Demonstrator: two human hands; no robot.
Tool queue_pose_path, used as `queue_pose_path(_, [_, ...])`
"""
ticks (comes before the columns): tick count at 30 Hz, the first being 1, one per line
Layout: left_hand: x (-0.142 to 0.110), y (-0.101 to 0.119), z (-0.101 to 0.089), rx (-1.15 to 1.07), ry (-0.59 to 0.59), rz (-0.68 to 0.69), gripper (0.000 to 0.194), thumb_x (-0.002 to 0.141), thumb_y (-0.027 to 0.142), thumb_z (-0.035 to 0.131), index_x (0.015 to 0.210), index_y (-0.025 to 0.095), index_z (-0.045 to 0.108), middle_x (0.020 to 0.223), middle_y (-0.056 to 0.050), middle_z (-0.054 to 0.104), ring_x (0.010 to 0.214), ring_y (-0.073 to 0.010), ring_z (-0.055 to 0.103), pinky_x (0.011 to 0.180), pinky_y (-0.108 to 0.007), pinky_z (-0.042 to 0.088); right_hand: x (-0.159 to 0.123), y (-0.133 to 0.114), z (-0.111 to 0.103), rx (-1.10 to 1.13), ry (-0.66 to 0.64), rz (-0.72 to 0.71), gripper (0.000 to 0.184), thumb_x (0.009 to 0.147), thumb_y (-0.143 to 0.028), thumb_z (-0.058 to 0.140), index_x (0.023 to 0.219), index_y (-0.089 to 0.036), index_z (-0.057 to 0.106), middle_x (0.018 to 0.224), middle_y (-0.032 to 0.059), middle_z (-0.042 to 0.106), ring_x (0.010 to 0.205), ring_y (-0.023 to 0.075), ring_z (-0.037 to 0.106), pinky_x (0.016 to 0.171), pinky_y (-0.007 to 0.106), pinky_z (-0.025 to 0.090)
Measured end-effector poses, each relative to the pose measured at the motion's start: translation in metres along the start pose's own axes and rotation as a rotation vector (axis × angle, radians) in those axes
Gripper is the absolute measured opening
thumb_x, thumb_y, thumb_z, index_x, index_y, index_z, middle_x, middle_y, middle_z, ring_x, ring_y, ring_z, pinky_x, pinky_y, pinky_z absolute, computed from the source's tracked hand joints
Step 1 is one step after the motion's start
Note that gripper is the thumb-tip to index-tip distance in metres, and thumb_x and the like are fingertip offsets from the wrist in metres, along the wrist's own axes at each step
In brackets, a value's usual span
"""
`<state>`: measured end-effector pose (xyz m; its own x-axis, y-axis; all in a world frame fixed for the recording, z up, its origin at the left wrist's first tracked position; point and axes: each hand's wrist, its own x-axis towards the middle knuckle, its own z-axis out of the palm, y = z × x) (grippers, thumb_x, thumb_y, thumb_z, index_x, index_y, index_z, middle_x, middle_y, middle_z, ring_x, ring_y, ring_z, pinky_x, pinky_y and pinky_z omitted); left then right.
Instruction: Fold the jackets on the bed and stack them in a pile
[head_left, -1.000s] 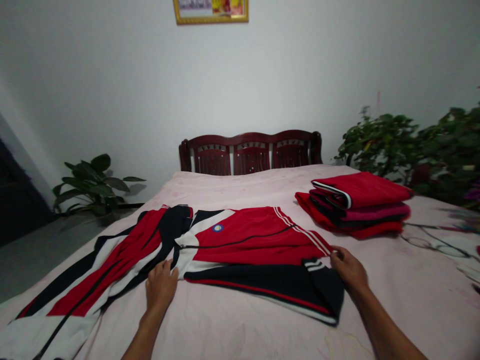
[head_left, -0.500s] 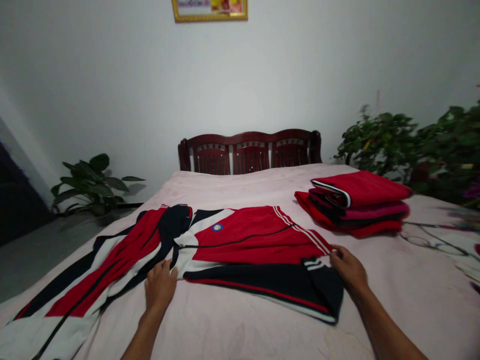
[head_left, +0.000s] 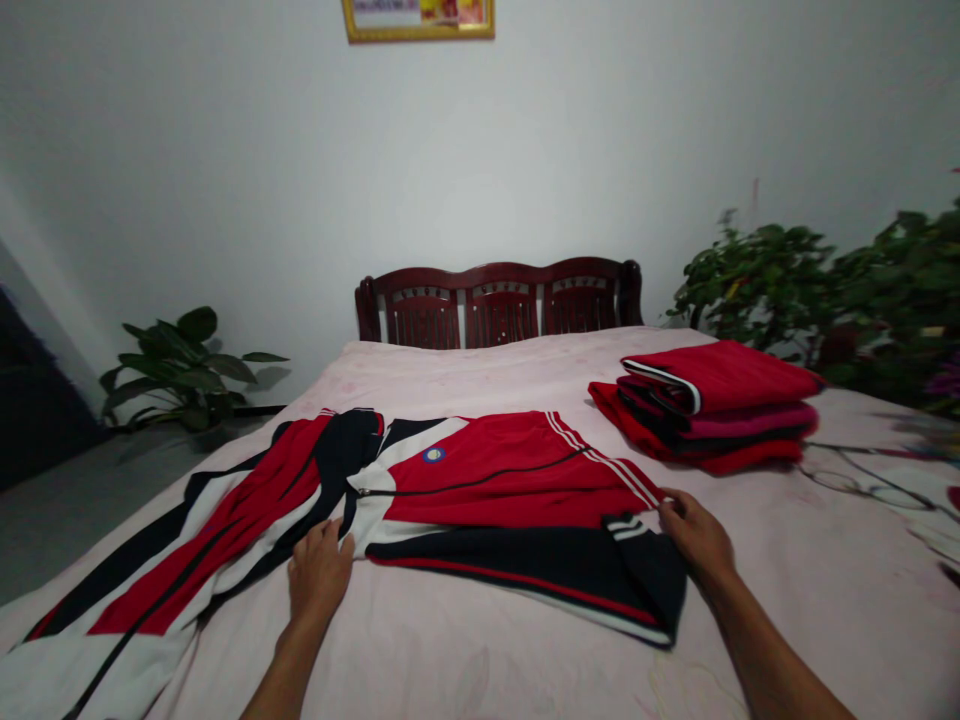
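A red, white and navy zip jacket (head_left: 487,460) lies spread on the bed, a round badge on its chest and a navy sleeve folded along the near side. At its hem, my right hand (head_left: 697,540) pinches the red striped corner between thumb and fingers. My left hand (head_left: 321,572) lies palm down by the collar end, fingers stretched onto the fabric edge. Left of it a second garment (head_left: 217,530) in the same colours, with a long dark zip, stretches toward the near left. Its collar end touches the jacket.
A stack of folded red and magenta clothes (head_left: 720,410) sits at the right of the pink-sheeted bed (head_left: 480,660). Eyeglasses (head_left: 862,485) lie beside the stack. A dark wooden headboard (head_left: 499,305) stands behind, with leafy plants (head_left: 176,370) on both sides.
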<state>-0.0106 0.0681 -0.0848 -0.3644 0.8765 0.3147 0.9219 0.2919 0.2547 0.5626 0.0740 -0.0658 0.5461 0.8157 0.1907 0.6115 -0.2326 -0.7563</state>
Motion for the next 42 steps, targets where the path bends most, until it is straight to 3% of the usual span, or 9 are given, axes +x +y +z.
queue_pose_path(14, [0.0, -0.001, 0.001, 0.036, 0.024, 0.029, 0.043, 0.097, 0.031, 0.037, 0.129, 0.015, 0.061, 0.135, -0.014, 0.059, 0.121, -0.0328, 0.053, 0.095, -0.043, 0.044, 0.007, 0.011, 0.004, -0.022, -0.032, -0.029, 0.053, 0.079, -0.046, 0.044, 0.122, -0.02, 0.063, 0.084, 0.0036, 0.071, 0.075, 0.0226, 0.067, 0.067, 0.032, 0.045])
queue_pose_path(42, [0.001, 0.0, 0.0, 0.044, 0.004, 0.017, 0.043, 0.098, 0.032, 0.038, 0.131, 0.016, 0.06, 0.137, -0.013, 0.058, 0.122, -0.0331, 0.053, 0.096, -0.043, 0.043, 0.005, 0.012, 0.004, 0.062, -0.019, -0.019, 0.055, 0.078, -0.047, 0.047, 0.123, -0.02, 0.062, 0.079, 0.0028, 0.071, 0.07, 0.0218, 0.066, 0.064, 0.032, 0.046])
